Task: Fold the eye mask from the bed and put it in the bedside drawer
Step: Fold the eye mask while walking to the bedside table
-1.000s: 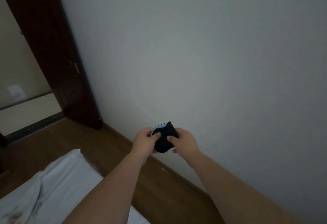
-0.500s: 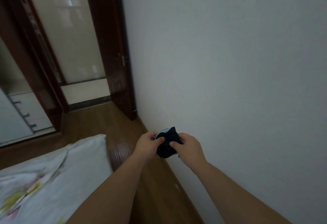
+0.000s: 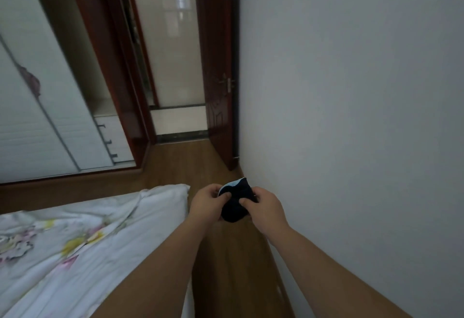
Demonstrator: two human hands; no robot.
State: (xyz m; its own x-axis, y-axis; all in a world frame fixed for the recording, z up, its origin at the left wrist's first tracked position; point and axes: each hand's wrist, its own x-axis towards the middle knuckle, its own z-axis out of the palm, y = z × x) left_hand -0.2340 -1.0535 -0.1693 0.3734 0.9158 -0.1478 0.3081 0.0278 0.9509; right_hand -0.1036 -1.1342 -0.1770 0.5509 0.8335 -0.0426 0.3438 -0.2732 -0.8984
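The soft, dark eye mask [image 3: 236, 204], bunched into a rounded wad with a pale edge on top, sits between my left hand [image 3: 207, 202] and right hand [image 3: 267, 208]. Both sets of fingers are pinched on it, arms outstretched above the wood floor [image 3: 233, 262] beside the bed [image 3: 100, 229].

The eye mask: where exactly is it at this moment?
In the head view the eye mask is pinched between the left hand and right hand, held over the wooden floor between bed and wall.

Single head view, looks forward and down from close behind both forearms; bed [image 3: 75, 237] near left, wall [image 3: 351, 116] right, doorway [image 3: 175, 66] far.
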